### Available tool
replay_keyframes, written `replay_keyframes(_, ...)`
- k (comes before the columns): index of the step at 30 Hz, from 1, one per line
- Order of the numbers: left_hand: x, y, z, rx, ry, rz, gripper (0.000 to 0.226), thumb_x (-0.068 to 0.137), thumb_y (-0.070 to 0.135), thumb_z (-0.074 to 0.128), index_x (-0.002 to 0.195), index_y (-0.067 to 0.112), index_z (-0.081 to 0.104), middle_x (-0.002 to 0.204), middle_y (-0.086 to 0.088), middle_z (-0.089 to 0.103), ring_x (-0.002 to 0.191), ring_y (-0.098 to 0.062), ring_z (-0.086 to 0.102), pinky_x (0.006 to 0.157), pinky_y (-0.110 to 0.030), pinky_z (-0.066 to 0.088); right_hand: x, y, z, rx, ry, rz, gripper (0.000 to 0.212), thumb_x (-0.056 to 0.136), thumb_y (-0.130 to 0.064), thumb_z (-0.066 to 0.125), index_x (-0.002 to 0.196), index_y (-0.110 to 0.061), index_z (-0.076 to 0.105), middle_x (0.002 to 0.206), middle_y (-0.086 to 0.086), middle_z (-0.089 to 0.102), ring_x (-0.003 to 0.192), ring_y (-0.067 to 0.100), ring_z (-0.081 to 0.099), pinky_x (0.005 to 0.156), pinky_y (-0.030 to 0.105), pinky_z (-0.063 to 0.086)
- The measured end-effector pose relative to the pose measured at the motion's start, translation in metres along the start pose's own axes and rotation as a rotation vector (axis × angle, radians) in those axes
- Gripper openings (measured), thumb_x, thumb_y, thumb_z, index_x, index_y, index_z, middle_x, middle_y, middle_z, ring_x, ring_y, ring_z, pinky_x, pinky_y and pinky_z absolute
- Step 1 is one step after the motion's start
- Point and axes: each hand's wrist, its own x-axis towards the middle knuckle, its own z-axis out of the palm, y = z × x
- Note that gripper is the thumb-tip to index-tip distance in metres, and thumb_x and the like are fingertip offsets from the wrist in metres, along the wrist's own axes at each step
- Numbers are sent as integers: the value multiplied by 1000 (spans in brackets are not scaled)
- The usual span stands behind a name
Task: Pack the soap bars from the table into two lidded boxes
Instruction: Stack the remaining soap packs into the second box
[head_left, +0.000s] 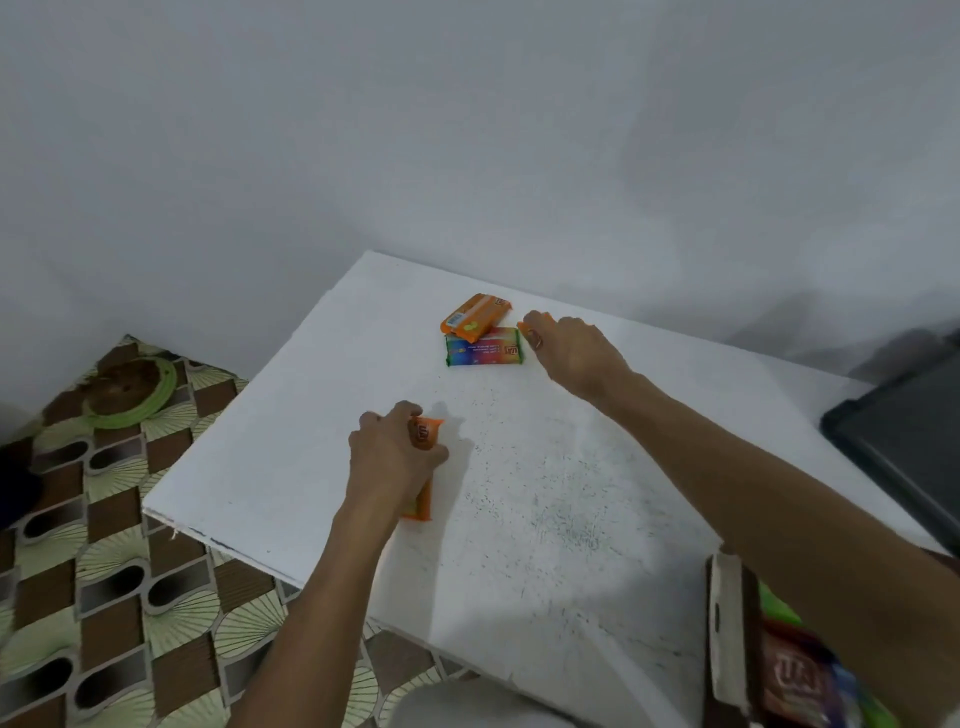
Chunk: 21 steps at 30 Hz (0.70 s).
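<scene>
Pickup step: left grip (395, 452) clasps an orange bar (422, 501); right grip (566, 348) pinches a second bar (523, 327). Next, both should go to the box (724, 623), near right.

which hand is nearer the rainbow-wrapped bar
Right. The right hand, gripping a second orange bar, is just beside the rainbow-wrapped bar; the left hand is nearer the person, gripping an orange bar.

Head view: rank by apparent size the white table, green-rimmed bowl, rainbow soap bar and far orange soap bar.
1. white table
2. green-rimmed bowl
3. rainbow soap bar and far orange soap bar: they look alike, so unranked.
</scene>
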Motion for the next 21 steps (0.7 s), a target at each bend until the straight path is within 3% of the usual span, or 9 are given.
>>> replay_keyframes(4,-31,32,1,-11,119,185,56,79,32,73,130,29,51,130,-4,44,97,-21,55,77,-27,40,-59,20,-26,255,175,-8,34,98,-17,42,130,-17,55,103,14,70,84,27,65,69,34,52)
replay_keyframes(6,-46,46,6,-34,182,252,55,77,30,75,127,28,53,132,-2,43,87,-18,58,72,-26,41,-97,28,-41,338,220,12,35,99,-13,45,132,-15,56,106,10,70,78,19,64,66,27,53)
replay_keyframes(8,-59,59,11,-98,194,297,55,77,28,76,127,28,54,134,-2,41,86,-17,61,76,-27,47,-137,37,-55,442,228,55,35,100,-14,47,133,-19,55,105,6,68,70,18,66,63,29,58)
replay_keyframes(11,-82,79,21,-247,146,384,58,77,25,76,130,26,53,133,-2,39,92,-13,57,88,-33,52,-198,55,-74,585,231,146,36,99,-17,50,133,-28,55,106,-1,65,74,15,72,70,30,61)
replay_keyframes(14,-108,99,33,-412,90,503,56,81,10,70,131,24,52,133,-1,38,104,-13,56,84,-18,51,-254,75,-92,736,253,219,37,97,-14,54,130,-30,58,112,0,67,79,11,74,71,31,62)
replay_keyframes(18,-135,121,56,-652,-56,575,56,82,-5,62,130,23,54,133,1,45,113,-12,57,79,-8,49,-323,91,-113,855,238,249,36,95,-13,59,128,-27,62,99,23,69,88,38,69,71,42,62)
replay_keyframes(21,-154,133,75,-765,-119,582,57,84,-8,60,132,24,54,134,3,47,115,-12,58,85,-14,50,-365,96,-122,1006,226,283,35,92,-4,60,125,-17,64,101,11,74,90,22,73,67,25,60)
